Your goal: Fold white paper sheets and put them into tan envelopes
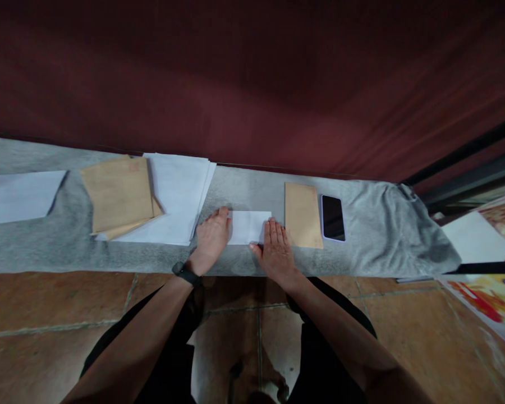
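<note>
**Head view, looking down.** A folded white paper is lying on the grey-covered table, near its front edge and between the two hands.

The left hand is resting palm down at the paper's left end. Its fingers are lying flat and released, with the tips touching the paper's left edge and grasping nothing. The right hand is lying palm down on the paper's lower right corner. Its fingers are stretched straight and close together, likewise released, pressing rather than gripping. A dark wristband is sitting on the left wrist.

Just right of the paper, a single brown envelope is lying flat, its long side running away from the person. The right hand's fingertips are lying just beside its left edge. A phone, screen dark, is lying just beside the envelope's right edge.

Left of the left hand, a stack of white sheets is lying, and a pile of brown envelopes is overlapping the stack's left part. Another white sheet is lying well apart, at the table's far left.

A dark red curtain is hanging behind the table. A tiled floor is showing below it, and colourful printed sheets are lying at the lower right.
</note>
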`<state>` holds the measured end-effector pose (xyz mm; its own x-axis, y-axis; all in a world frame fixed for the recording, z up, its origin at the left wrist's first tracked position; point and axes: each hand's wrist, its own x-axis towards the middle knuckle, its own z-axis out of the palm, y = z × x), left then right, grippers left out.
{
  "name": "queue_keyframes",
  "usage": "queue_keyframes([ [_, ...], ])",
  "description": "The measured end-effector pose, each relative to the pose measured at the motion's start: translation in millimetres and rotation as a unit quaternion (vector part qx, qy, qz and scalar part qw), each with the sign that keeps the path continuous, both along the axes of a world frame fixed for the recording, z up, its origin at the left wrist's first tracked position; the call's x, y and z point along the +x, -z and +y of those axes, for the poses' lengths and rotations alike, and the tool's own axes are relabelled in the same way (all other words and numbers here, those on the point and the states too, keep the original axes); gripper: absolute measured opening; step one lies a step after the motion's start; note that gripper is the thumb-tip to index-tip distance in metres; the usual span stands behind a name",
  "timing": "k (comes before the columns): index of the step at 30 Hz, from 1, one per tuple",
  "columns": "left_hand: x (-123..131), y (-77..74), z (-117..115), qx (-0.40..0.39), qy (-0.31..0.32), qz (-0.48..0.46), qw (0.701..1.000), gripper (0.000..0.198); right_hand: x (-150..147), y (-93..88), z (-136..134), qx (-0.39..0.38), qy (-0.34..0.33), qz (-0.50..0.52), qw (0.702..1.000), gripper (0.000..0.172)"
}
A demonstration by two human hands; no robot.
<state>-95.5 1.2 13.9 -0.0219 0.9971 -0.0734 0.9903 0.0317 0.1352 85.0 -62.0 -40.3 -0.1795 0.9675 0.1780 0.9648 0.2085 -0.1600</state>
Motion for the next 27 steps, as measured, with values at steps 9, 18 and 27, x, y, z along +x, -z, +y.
queue_keyframes([
  [9, 1.5, 2.2, -6.1, 0.034, 0.06, 0.05, 0.996, 0.036, 2.6, -0.5, 2.0, -0.01, 0.0, 0.006, 1.0, 0.072],
  [18, 11.5, 9.2, -15.0, 0.076, 0.161, 0.058, 0.982, 0.045, 7.1, -15.9, 15.2, -0.008, 0.001, 0.011, 1.0, 0.049],
  [27, 34.2, 37.4, -35.1, 0.108, 0.185, -0.096, 0.972, 0.057, 5.9, -14.2, 20.2, -0.031, -0.019, 0.055, 0.998, 0.055],
])
